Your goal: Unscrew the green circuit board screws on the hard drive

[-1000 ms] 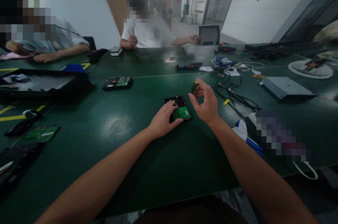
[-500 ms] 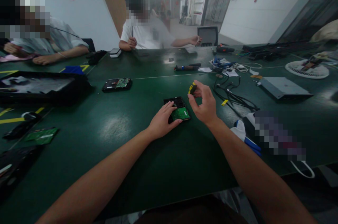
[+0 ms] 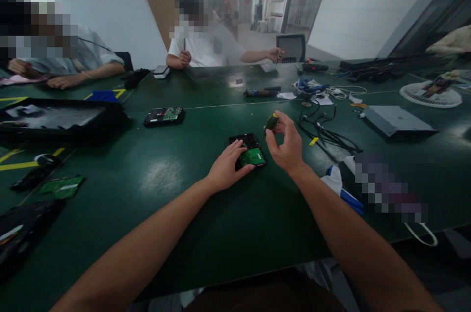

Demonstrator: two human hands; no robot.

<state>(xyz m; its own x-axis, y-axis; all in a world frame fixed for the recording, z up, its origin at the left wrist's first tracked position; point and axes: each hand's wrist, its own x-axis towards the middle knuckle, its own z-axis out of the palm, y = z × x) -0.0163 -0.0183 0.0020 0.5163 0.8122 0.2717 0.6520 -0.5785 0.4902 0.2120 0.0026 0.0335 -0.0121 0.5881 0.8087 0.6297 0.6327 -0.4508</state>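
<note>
A hard drive (image 3: pixel 253 157) with a black casing and a green circuit board lies flat on the green table (image 3: pixel 206 253). My left hand (image 3: pixel 226 167) grips it from the left, the fingers laid over its upper side and the thumb along its near edge. To the right and slightly above the drive, my right hand (image 3: pixel 287 144) pinches the stubby yellow-and-black handle (image 3: pixel 271 122) of what looks like a screwdriver. No shaft can be made out below that handle.
Another hard drive (image 3: pixel 164 116) lies farther left, near a large black tray-like housing (image 3: pixel 62 123). Black cables (image 3: pixel 324 135), a grey metal box (image 3: pixel 399 121) and a white-and-blue glove (image 3: pixel 340 187) lie to the right. Two people (image 3: pixel 206 44) sit across the table.
The yellow-and-black handle has tilted in my right fingers, showing more of its dark side. My left hand keeps its place on the hard drive.
</note>
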